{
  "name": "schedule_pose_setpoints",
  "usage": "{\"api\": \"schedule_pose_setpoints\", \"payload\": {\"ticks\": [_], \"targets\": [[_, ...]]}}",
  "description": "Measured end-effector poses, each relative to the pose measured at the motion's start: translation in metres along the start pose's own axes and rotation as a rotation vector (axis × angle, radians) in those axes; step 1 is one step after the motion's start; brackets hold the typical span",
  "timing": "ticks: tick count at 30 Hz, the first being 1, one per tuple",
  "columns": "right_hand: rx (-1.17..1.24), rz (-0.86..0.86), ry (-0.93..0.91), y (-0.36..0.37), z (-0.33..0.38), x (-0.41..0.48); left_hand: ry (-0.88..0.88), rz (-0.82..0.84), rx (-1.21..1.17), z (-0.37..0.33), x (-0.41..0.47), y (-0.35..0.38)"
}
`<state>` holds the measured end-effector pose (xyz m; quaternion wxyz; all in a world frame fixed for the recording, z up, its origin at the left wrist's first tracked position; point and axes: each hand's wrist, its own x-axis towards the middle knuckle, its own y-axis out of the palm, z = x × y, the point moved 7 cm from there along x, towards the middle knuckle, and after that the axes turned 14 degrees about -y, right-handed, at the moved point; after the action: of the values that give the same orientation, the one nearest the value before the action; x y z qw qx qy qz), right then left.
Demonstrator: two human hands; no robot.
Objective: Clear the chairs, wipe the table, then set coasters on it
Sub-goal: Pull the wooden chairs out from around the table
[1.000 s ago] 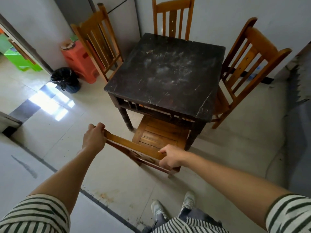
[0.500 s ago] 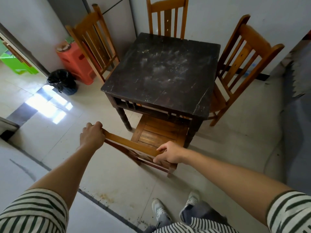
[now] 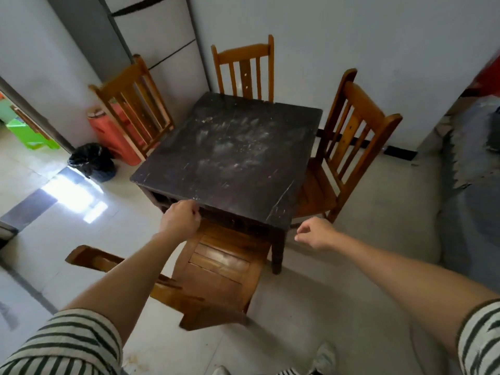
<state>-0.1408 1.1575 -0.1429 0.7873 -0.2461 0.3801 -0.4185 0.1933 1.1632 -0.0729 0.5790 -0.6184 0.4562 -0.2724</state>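
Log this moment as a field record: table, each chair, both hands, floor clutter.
table: dark wood, white smears across top
near chair: seat partly under table's near edge, backrest toward person, no hand on it
left chair: at table's left side
far chair: at far side
right chair: at right side
left hand: fingers curled, nothing visibly held, by table's near edge
right hand: loosely curled, holding nothing, off near right corner
floor: black bag, red plastic object behind left chair
coasters: none in view

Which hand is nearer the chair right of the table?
Right. The right hand hovers just before that chair; the left hand sits by the table, farther off.
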Motion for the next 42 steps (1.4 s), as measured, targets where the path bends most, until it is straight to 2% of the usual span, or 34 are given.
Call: {"api": "schedule_pose_setpoints", "payload": {"ticks": [6, 11, 18, 21, 27, 34, 38, 42], "targets": [[-0.110, -0.090, -0.021, -0.109, -0.095, -0.009, 0.064, 0.127, -0.085, -0.148, -0.009, 0.048], [-0.180, -0.132, -0.035, -0.174, -0.140, 0.011, 0.122, 0.189, -0.078, -0.232, 0.012, 0.066], [-0.274, -0.210, -0.226, -0.273, -0.142, 0.088, 0.084, 0.203, -0.106, -0.312, 0.084, 0.079], [-0.325, -0.294, -0.288, -0.334, -0.143, 0.136, 0.087, 0.234, -0.151, -0.362, 0.127, 0.088], [-0.410, -0.311, -0.285, -0.430, -0.155, 0.214, 0.115, 0.343, -0.228, -0.459, 0.180, 0.090], [-0.532, -0.206, -0.397, -0.464, -0.159, 0.300, 0.103, 0.435, -0.227, -0.508, 0.220, 0.098], [-0.607, -0.093, -0.529, -0.472, -0.151, 0.360, -0.024, 0.442, -0.244, -0.519, 0.239, 0.110], [-0.784, 0.036, -0.690, -0.474, -0.146, 0.415, -0.168, 0.447, -0.276, -0.541, 0.244, 0.123]]}}
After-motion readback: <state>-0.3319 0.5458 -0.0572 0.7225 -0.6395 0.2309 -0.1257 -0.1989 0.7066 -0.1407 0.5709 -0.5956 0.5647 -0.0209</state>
